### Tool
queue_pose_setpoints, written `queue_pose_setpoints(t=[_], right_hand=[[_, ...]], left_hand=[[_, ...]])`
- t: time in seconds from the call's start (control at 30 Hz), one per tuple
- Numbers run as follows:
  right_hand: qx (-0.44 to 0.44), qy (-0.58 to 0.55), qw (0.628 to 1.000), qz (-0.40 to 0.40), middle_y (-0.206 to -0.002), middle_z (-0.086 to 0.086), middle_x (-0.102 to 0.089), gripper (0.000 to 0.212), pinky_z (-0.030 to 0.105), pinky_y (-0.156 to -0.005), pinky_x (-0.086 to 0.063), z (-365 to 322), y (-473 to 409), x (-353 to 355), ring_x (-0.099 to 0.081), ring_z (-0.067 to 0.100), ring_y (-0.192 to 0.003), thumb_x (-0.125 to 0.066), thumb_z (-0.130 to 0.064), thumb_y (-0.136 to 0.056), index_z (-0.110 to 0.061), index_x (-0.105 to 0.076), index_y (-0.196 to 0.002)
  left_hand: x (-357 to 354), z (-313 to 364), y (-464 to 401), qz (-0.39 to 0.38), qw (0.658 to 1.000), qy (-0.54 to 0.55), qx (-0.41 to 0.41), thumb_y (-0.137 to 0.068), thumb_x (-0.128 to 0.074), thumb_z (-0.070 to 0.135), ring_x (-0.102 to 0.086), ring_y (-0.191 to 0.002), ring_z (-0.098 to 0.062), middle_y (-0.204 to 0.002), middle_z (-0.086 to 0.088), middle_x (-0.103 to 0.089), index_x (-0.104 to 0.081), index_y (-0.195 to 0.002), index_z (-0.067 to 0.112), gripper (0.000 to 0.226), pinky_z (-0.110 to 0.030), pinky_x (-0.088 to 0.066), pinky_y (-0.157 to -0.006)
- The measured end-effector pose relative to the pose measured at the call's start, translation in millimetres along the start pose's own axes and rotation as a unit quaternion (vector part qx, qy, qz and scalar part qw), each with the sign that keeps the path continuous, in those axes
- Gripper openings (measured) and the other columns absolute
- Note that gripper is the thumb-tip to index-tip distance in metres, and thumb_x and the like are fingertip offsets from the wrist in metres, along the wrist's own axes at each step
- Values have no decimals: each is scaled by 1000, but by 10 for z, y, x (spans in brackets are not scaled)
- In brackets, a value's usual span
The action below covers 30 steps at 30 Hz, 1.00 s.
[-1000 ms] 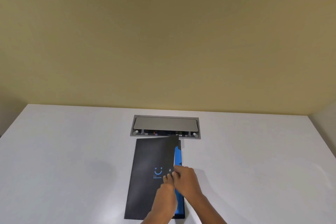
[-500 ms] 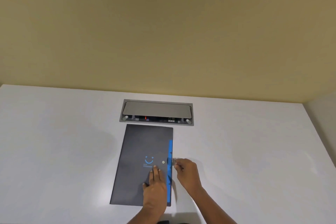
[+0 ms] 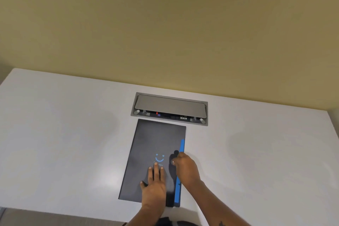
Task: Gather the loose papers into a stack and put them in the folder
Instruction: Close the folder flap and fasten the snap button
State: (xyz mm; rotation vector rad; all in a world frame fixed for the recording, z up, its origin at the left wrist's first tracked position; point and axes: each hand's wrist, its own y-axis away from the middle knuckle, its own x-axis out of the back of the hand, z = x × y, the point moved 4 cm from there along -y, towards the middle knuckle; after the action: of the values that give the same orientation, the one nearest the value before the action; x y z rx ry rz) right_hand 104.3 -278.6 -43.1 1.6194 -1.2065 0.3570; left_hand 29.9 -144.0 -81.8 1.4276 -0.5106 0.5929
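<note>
Your folder (image 3: 156,145) lies closed on the table (image 3: 64,134), just before the socket box (image 3: 169,108) set in it. Your left hand (image 3: 154,187) lies on the folder; your right hand (image 3: 185,168) is at its right edge.

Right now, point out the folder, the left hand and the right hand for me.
folder (image 3: 157,141): head view, bare upper part of its dark cover.
left hand (image 3: 155,188): head view, back of the hand, flat on the cover.
right hand (image 3: 186,168): head view, back of the hand.

We see the dark folder (image 3: 156,145) lying closed on the white table (image 3: 64,134), just below the cable box (image 3: 169,108). Left hand (image 3: 155,187) lies flat on its cover; right hand (image 3: 185,168) pinches at the blue edge (image 3: 180,170).
</note>
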Motion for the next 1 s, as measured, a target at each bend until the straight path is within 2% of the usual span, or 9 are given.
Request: queue_pose_setpoints(t=[0.13, 0.6, 0.67, 0.7, 0.77, 0.8, 0.83, 0.93, 1.0], right_hand=[[-32, -17, 999, -12, -128, 11, -72, 28, 24, -103, -52, -17, -78, -40, -70, 24, -115, -58, -21, -106, -8, -68, -130], [-76, -46, 996, 4, -134, 14, -69, 33, 29, -109, -49, -1, -197, -82, -67, 28, -122, -53, -22, -110, -5, -62, -136], [-68, -49, 996, 5, -127, 12, -72, 27, 27, -103, -53, 3, -154, -52, -71, 26, -115, -61, -19, -106, -6, -69, -128], [-57, -54, 997, 13, -122, 9, -73, 23, 23, -97, -55, 11, -127, -33, -73, 24, -109, -67, -19, -102, -7, -73, -121], [-43, -78, 994, 61, -112, 3, -71, 21, 16, -88, -53, 66, -47, 10, -72, 19, -100, -77, -22, -95, -10, -76, -113], [-55, -100, 990, 85, -110, 0, -67, 25, 15, -86, -51, 115, 0, 20, -69, 17, -98, -81, -24, -92, -12, -74, -113], [-74, -122, 985, 101, -109, -2, -64, 29, 15, -84, -49, 167, 52, 24, -66, 16, -96, -83, -26, -90, -14, -72, -114], [-132, -204, 964, 113, -105, -2, -63, 32, 9, -72, -43, 291, 176, -27, -65, 17, -94, -87, -27, -86, -13, -70, -109], [-143, -229, 956, 112, -101, 2, -68, 26, 6, -68, -40, 332, 236, -80, -67, 19, -90, -87, -24, -85, -11, -70, -101]], left_hand=[[-9, -3, -18, -19, 1000, -14, -5, -99, -66, 22, 19, -160, -37, -172, -9, 29, 17, -164, 21, 105, -64, -20, -125], [198, 13, 152, 4, 998, -46, -47, -105, -56, 30, 12, -161, -39, -174, -13, 22, 12, -165, 14, 92, -61, -26, -125], [291, -21, 161, 7, 999, 28, -42, -105, -56, 29, -1, -163, -34, -176, -8, 10, 6, -167, 19, 88, -54, -30, -126], [354, -70, 172, 35, 995, 88, -39, -106, -55, 31, -24, -159, -30, -176, -8, -12, -2, -167, 22, 82, -45, -40, -121], [529, -274, 251, 148, 965, 217, -24, -106, -53, 36, -70, -109, -11, -135, -1, -68, -22, -164, 33, 66, -20, -57, -90], [610, -411, 296, 204, 940, 272, -9, -105, -54, 34, -70, -84, -5, -110, 5, -75, -34, -160, 35, 58, -13, -55, -75], [646, -559, 318, 250, 911, 328, 0, -105, -57, 28, -68, -76, -3, -102, 6, -76, -46, -154, 32, 51, -9, -53, -70], [684, -969, 278, 313, 826, 467, 28, -98, -57, -7, -73, -99, -26, -114, -7, -74, -63, -134, 20, 45, -16, -53, -87], [677, -1183, 219, 344, 817, 458, 67, -98, -52, -12, -69, -111, -36, -119, -15, -73, -69, -125, 8, 38, -30, -52, -101]])
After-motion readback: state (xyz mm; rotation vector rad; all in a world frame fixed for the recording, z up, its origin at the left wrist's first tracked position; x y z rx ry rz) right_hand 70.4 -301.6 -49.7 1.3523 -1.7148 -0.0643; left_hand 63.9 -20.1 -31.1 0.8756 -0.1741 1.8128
